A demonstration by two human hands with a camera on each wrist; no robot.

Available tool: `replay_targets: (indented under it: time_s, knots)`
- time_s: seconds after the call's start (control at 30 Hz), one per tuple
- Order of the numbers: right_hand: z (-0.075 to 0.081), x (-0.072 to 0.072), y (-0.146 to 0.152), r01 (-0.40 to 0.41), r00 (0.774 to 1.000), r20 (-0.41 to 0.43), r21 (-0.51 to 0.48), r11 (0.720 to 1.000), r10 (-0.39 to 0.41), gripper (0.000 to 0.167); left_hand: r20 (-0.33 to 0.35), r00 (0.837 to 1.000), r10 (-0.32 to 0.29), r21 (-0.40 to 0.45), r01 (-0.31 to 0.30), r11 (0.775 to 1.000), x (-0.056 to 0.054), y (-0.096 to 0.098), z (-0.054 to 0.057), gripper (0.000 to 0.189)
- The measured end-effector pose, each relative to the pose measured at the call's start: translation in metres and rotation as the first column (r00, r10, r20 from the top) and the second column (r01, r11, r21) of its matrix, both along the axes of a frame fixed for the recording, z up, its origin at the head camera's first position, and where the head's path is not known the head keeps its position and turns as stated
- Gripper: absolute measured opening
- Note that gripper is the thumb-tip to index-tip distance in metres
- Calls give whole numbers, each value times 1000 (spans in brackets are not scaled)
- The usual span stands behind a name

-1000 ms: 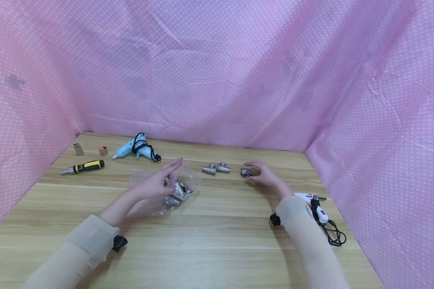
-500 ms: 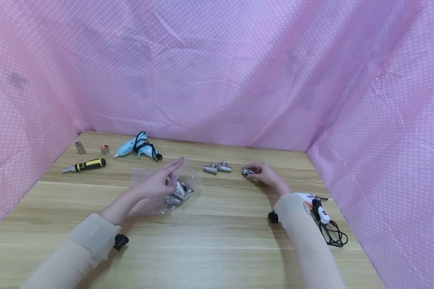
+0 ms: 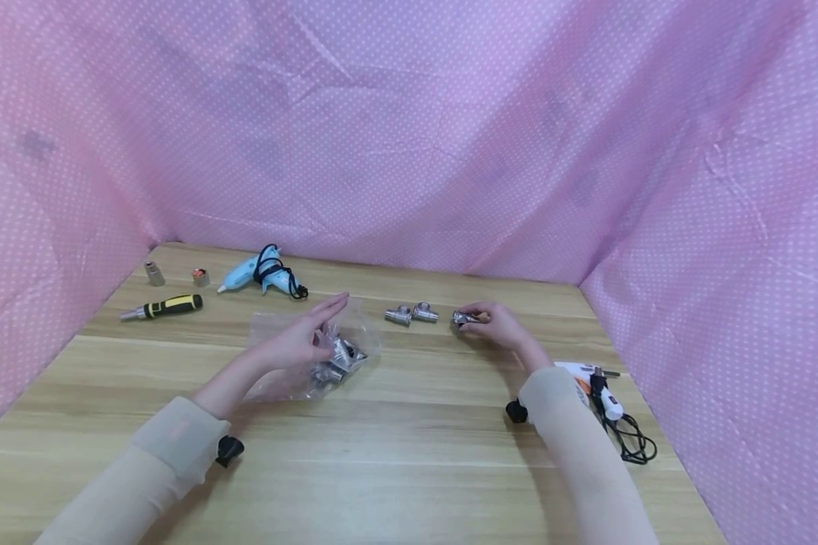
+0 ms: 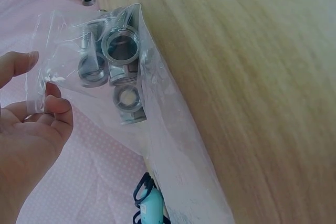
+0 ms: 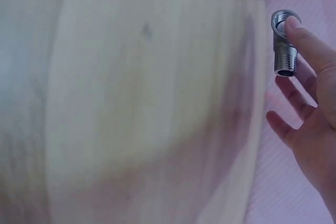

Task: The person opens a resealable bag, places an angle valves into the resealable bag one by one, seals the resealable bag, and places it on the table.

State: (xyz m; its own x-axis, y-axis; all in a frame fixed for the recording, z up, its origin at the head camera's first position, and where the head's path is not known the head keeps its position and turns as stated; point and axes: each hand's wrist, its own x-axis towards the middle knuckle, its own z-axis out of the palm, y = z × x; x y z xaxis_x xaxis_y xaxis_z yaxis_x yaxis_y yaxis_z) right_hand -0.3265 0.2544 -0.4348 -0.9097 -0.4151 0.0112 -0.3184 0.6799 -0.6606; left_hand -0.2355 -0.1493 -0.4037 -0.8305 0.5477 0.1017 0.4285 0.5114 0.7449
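My right hand (image 3: 501, 327) pinches a chrome threaded pipe fitting (image 5: 285, 51) between thumb and fingers, near the far side of the table. To its left lie two similar tee-shaped fittings (image 3: 412, 313), side by side. On the table's left half lies a clear plastic bag (image 4: 173, 135) with several metal fittings (image 4: 123, 66) inside. My left hand (image 3: 293, 341) rests at this bag, its fingers straight in the head view and its thumb apart from them. In the left wrist view the bag's edge passes by the fingers; whether they grip it is unclear.
A blue glue gun (image 3: 262, 271) with a wound black cord lies at the back left. Near it are a yellow-black screwdriver (image 3: 163, 307) and two small metal parts (image 3: 154, 273), (image 3: 201, 277). A white corded tool (image 3: 610, 405) lies beside the right forearm. Pink dotted cloth (image 3: 409, 136) surrounds the table.
The right hand's fingers have closed around the fitting, which has turned and shifted slightly. My left hand and the bag stay in place. The head view has tilted slightly.
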Motion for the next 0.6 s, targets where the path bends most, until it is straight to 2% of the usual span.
replay_targets:
  time_s: [0.13,0.3,0.6]
  knots:
    - [12,7,-11,-32,998,-53,37,999,34,41,6,1000,-2,4,2,1000,0,0,0,91]
    - [27,16,-25,-78,990,-112,34,996,82,41,6,1000,-2,1,2,1000,0,0,0,91]
    - [49,40,-57,-70,980,-187,28,997,74,40,-5,1000,-8,4,8,1000,-1,2,0,91]
